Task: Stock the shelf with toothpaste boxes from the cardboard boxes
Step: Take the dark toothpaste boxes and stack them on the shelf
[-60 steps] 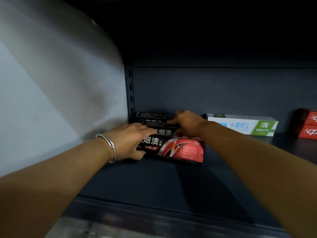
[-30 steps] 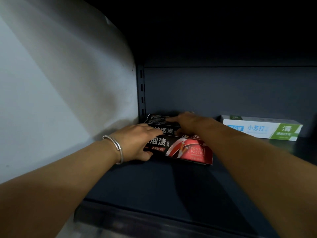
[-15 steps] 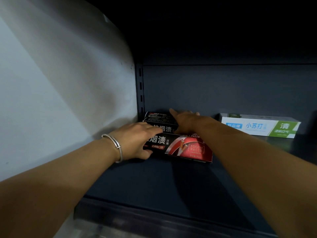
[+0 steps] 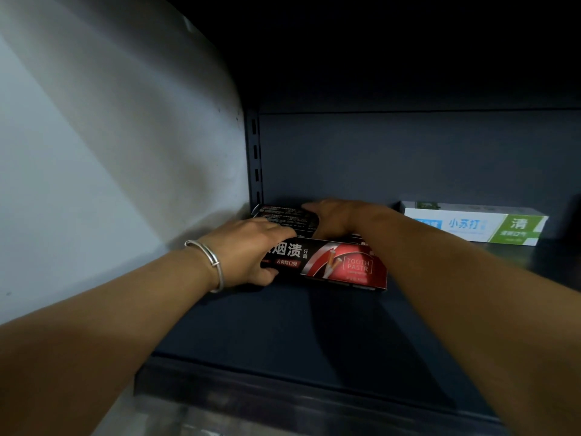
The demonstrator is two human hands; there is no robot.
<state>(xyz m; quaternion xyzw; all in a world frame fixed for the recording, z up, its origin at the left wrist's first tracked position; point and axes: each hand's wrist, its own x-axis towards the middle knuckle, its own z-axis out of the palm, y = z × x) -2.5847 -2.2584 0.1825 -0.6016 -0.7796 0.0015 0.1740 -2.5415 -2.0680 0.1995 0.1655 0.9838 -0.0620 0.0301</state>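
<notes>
Right hand (image 4: 333, 217) is sliding back along the rear black boxes (image 4: 283, 215), fingers flat; left hand (image 4: 251, 251) is gripping the front box (image 4: 342, 267) on the shelf (image 4: 283, 328), squaring the row.

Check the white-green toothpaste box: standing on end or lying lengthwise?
Lying lengthwise: the white-green toothpaste box rests on its long side on the shelf, printed face forward.

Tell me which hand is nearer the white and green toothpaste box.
Right. The right hand lies on the black boxes, just left of the white and green toothpaste box; the left hand grips their far left end.
</notes>
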